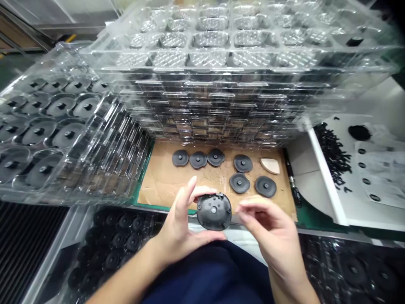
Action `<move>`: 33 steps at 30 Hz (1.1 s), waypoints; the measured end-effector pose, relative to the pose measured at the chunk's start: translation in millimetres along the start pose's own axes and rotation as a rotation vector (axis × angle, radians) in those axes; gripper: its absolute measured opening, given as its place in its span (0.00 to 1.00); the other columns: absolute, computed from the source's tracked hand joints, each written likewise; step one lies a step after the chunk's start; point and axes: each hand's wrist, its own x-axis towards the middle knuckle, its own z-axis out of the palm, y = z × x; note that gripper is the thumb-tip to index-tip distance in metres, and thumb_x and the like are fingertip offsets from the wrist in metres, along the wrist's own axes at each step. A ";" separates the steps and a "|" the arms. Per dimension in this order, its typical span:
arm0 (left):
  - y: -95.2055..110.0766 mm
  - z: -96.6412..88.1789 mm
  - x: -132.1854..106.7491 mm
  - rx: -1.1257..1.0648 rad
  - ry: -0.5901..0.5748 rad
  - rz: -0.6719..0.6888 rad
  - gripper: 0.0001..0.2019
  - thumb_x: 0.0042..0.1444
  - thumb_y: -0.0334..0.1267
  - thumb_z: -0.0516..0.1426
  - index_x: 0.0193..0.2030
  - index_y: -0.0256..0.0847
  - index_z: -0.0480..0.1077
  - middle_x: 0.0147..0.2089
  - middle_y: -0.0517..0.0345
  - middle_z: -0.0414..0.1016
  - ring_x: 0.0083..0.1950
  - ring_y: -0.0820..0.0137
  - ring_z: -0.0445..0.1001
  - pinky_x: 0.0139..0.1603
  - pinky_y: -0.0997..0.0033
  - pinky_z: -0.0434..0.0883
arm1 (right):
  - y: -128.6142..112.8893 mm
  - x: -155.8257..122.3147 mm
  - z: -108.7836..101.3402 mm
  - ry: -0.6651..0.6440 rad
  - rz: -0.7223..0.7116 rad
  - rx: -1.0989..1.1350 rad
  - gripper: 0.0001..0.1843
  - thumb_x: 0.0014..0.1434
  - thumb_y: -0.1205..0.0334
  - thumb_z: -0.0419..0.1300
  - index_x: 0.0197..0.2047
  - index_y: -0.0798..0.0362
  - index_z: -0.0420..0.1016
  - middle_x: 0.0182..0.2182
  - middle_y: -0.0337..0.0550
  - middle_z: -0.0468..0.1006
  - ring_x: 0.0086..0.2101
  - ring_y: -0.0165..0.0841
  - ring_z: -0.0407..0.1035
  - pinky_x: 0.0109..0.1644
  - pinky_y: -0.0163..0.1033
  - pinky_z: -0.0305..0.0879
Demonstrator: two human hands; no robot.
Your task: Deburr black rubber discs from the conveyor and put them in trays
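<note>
A black rounded plastic cover (214, 212) is gripped at its top and bottom edges by the fingers and thumb of my left hand (180, 223). Its face with a pale central hub and small raised posts is turned up toward me. Just off the cover's right edge, my right hand (268, 226) has thumb and fingertips pinched together; anything between them is too small to make out. Beyond my hands, several similar dark covers (239, 183) with a central stub lie on a cardboard sheet (158, 181). A pale wedge-shaped piece (270, 165) lies among them on the right.
A tall stack of clear blister trays (211, 59) stands behind the cardboard. At left, another tray stack (41, 131) holds dark covers. To the right, a white bin (329, 177) contains small black pieces (333, 156) and a label sheet (379, 169). A dark pen-like tool (292, 181) lies beside the bin.
</note>
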 end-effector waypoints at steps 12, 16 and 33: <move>12.1 -7.9 -10.4 -0.397 -0.116 -0.249 0.47 0.47 0.55 0.62 0.69 0.50 0.41 0.45 0.55 0.74 0.47 0.63 0.73 0.57 0.58 0.62 | -26.5 10.2 6.1 -0.500 0.330 0.282 0.06 0.51 0.69 0.68 0.32 0.47 0.81 0.28 0.35 0.81 0.31 0.25 0.75 0.36 0.29 0.71; 12.5 -8.7 -14.0 -0.490 -0.167 -0.317 0.50 0.44 0.56 0.63 0.69 0.48 0.41 0.43 0.55 0.75 0.45 0.62 0.73 0.57 0.56 0.62 | -23.8 5.6 10.4 -0.526 0.362 0.345 0.07 0.50 0.70 0.68 0.31 0.46 0.82 0.28 0.34 0.80 0.30 0.23 0.74 0.36 0.27 0.70; 22.2 -1.5 -38.4 -0.560 -0.097 -0.260 0.48 0.40 0.44 0.68 0.66 0.56 0.48 0.53 0.52 0.74 0.55 0.59 0.72 0.60 0.54 0.63 | -22.2 -49.6 10.8 -0.234 0.072 0.135 0.03 0.54 0.67 0.66 0.30 0.49 0.79 0.28 0.40 0.82 0.32 0.33 0.77 0.38 0.36 0.75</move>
